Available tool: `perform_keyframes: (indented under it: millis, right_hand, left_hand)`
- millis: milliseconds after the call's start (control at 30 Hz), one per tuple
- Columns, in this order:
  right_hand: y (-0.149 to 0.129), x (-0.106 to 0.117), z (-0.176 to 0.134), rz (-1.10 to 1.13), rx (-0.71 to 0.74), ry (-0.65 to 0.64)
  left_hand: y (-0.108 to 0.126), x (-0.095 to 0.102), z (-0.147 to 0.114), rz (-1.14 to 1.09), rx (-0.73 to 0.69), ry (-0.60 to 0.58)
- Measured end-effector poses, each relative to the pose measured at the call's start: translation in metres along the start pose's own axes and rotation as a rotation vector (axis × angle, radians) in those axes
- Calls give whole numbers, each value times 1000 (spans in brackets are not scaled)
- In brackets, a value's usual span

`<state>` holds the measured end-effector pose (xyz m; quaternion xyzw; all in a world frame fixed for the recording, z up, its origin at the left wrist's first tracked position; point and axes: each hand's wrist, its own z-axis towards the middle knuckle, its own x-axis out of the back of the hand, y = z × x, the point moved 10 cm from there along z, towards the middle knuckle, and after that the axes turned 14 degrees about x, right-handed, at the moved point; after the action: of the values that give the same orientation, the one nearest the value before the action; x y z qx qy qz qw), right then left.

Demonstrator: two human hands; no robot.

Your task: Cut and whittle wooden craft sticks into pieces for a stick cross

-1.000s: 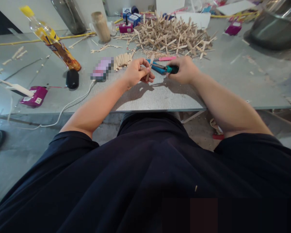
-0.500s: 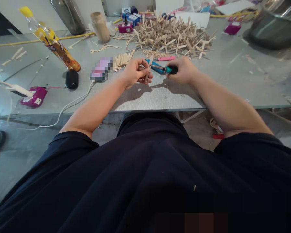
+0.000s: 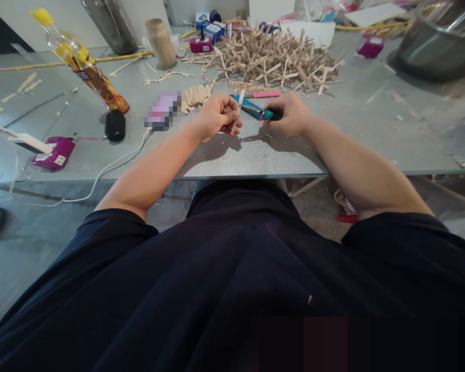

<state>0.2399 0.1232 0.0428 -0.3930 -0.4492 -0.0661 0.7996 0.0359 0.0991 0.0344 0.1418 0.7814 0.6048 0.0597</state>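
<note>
Fingers of the left hand (image 3: 218, 118) pinching a thin wooden stick (image 3: 238, 110) near its middle, thumb against the curled fingers. Stick held just above the desk (image 3: 372, 144), long axis running from the near edge toward the far edge, far end leaning a little to the right. Directly to the right of the stick, facing the right hand (image 3: 291, 114): fingers wrapped around the teal-and-black grip of a hand tool (image 3: 271, 114). Tool lying mostly crosswise to the stick, parallel-ish to the near edge, metal end pointing left. Left hand nearest to the stick, right hand a tool's reach away; metal end close to the stick, but touching or just apart, not clear.

Beyond the tool, toward the far edge, a blue object (image 3: 248, 106), partly hidden, and a pink-handled implement (image 3: 266, 94). Left of the left hand, a row of loose sticks (image 3: 197, 97), then a phone (image 3: 160, 109) with its screen masked. Farther out, near the middle of the far edge, a large heap of wooden pieces (image 3: 277, 58). Toward the left edge, a yellow-capped bottle (image 3: 89, 77).
</note>
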Motion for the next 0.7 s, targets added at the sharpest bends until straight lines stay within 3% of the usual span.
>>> perform_keyframes:
  millis: [367,700]
  right_hand:
    - [-2,-1,5,-34,12,25]
    - [3,3,3,-107,1,38]
  left_hand:
    - [0,-2,-2,-42,25,-30]
    - [5,3,-5,8,2,70]
